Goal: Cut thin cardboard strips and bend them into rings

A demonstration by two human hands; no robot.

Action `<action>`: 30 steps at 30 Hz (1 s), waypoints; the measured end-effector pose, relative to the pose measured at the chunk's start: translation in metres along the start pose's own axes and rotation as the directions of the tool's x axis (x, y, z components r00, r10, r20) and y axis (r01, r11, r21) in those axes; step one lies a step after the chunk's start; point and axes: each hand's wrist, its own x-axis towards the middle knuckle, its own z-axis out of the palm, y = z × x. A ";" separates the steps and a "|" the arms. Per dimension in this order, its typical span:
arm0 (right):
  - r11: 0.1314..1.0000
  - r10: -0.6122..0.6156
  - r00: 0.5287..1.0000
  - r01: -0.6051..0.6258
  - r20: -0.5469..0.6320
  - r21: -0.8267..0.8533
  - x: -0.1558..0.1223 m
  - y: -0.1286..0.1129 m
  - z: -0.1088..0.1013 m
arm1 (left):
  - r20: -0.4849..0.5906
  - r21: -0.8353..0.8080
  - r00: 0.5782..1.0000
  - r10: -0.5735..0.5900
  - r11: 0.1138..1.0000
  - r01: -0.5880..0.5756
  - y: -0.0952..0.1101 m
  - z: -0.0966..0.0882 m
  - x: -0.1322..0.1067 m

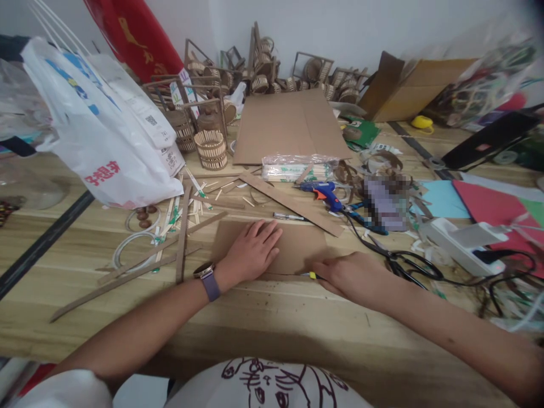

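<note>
A brown sheet of cardboard (297, 243) lies flat on the wooden table in front of me. Pressed down on its left half is my left hand (255, 246), palm down with the fingers spread. My right hand (346, 275) is closed round a utility knife (313, 276) with a yellow part showing. The knife's blade points left along the cardboard's near edge; most of the handle is hidden in the fist. Just beyond the sheet are a pen (289, 216) and a long cardboard strip (293, 204).
A blue glue gun (323, 192) and black scissors (408, 263) lie to the right, near a white power strip (463, 243). Cardboard strips (182, 238) and sticks litter the left. Behind stand a white plastic bag (110, 136), a large cardboard sheet (289, 124) and small stick buckets (211, 148).
</note>
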 end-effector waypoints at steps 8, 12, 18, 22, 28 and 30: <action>0.999 0.037 0.996 -0.037 0.079 -0.004 -0.014 0.013 0.002 | 0.005 -0.012 1.000 0.004 1.000 -0.004 -0.002 0.000 0.000; 0.999 0.020 0.999 -0.021 0.037 0.037 -0.026 0.024 0.007 | 0.015 -0.010 1.000 -0.001 1.000 0.002 -0.002 -0.001 0.000; 0.997 -0.002 1.000 0.002 0.006 0.076 -0.041 0.042 0.021 | 0.009 -0.014 1.000 0.006 1.000 -0.006 -0.002 -0.001 0.000; 0.999 0.001 1.000 -0.001 0.000 0.047 -0.048 0.051 0.030 | 0.010 -0.009 1.000 0.007 1.000 -0.007 -0.002 -0.001 0.000; 1.000 0.007 1.000 -0.007 -0.021 -0.008 -0.061 0.062 0.043 | 0.001 0.000 1.000 0.010 1.000 -0.010 -0.002 -0.002 0.001; 0.999 0.042 0.997 -0.043 -0.062 -0.015 -0.070 0.068 0.046 | -0.005 0.004 1.000 0.010 1.000 -0.010 -0.001 -0.001 0.001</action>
